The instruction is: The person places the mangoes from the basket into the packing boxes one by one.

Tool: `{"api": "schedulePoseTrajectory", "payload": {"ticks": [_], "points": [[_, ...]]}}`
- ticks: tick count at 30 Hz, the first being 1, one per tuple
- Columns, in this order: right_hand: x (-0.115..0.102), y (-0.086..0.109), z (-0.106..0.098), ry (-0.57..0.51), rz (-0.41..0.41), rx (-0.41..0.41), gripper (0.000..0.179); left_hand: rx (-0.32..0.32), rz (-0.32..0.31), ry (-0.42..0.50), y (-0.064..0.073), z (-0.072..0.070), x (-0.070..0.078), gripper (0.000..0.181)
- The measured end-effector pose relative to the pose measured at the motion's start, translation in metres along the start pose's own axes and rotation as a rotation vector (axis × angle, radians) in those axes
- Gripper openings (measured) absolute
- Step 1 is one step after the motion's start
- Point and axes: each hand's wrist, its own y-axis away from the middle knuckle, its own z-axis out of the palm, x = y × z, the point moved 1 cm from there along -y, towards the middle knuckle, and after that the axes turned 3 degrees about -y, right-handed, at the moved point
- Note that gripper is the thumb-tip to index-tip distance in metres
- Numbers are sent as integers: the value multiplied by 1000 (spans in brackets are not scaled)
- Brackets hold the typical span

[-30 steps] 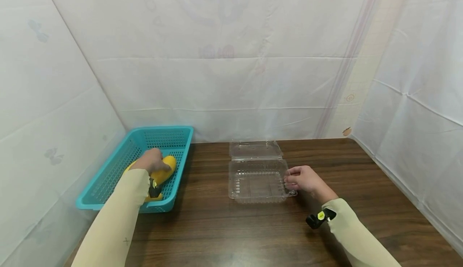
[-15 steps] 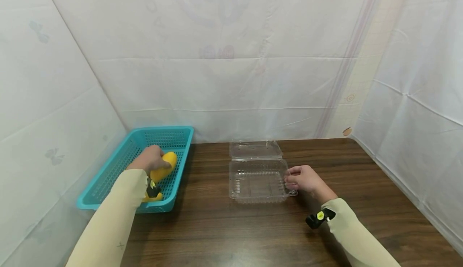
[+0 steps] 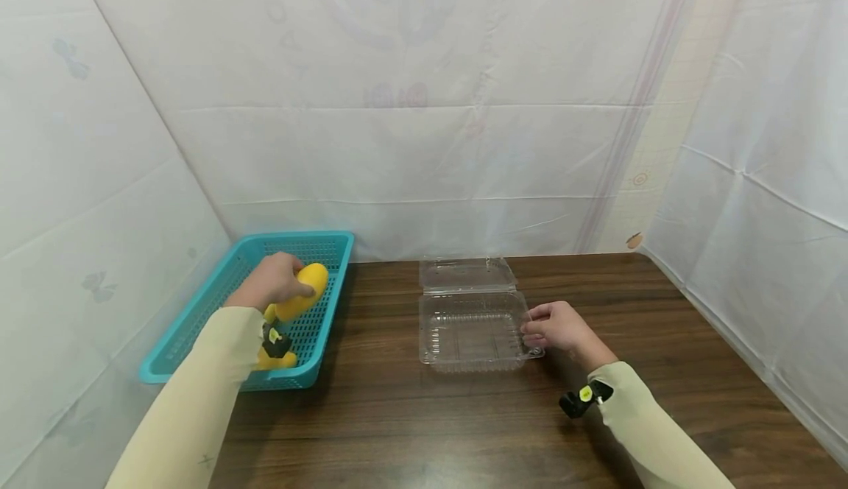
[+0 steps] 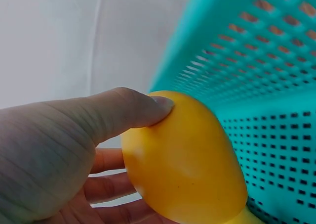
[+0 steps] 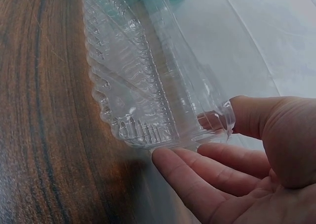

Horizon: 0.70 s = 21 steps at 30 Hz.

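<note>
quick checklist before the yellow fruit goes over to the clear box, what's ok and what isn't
1. Left hand grips the yellow fruit, thumb and fingers round it: ok.
2. Fruit lifted above the floor of the teal basket: ok.
3. Clear clamshell box open, lid laid back toward the wall: ok.
4. Box tray holds nothing: ok.
5. Right hand pinches the box's right edge and steadies it: ok.
6. Bare table between basket and box, nothing in the way: ok.

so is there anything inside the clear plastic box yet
No, the clear plastic box lies open and empty on the table.
</note>
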Motion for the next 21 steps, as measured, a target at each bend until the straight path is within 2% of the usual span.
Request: {"api": "schedulePoseTrajectory", "payload": {"ticks": [11,17,21], "points": [[-4,1,-2,-5,-5,-35,45,37,53,4,12,-11,26,61],[-4,0,-2,-20,3,-59,50,49,74,5,16,-13,34,63],[-3,-1,-2,-22,13,-46,49,57,85,2,18,-15,40,63]]}}
